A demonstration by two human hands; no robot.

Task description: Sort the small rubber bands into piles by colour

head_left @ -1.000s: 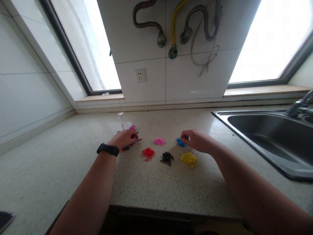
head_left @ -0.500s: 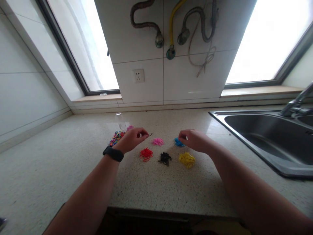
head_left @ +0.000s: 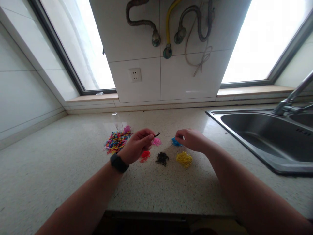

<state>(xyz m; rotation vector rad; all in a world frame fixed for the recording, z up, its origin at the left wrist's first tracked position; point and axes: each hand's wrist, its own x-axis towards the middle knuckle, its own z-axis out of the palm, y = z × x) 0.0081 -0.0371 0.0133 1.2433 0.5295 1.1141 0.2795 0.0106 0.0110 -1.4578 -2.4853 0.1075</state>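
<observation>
My left hand (head_left: 143, 143) pinches a black rubber band (head_left: 157, 134) whose loop sticks out past the fingertips. Close by it lie a pink pile (head_left: 156, 141) and a red pile (head_left: 145, 156) of rubber bands, both partly hidden by the hand. My right hand (head_left: 192, 138) is over the blue pile (head_left: 176, 142), its fingers curled together; whether they hold anything is hidden. Nearer to me are a black pile (head_left: 162, 158) and a yellow pile (head_left: 184, 159) of bands. A mixed multicoloured heap (head_left: 116, 142) spreads behind my left wrist.
A clear plastic container (head_left: 115, 120) lies at the back of the counter, beside the heap, with a pink piece (head_left: 127, 129) near it. A steel sink (head_left: 256, 137) with a tap (head_left: 285, 106) is at the right. The tiled wall (head_left: 146, 91) bounds the counter behind.
My left hand has moved right with the black rubber band, uncovering more of the mixed heap and covering part of the red and pink piles. My right hand stays by the blue pile.
</observation>
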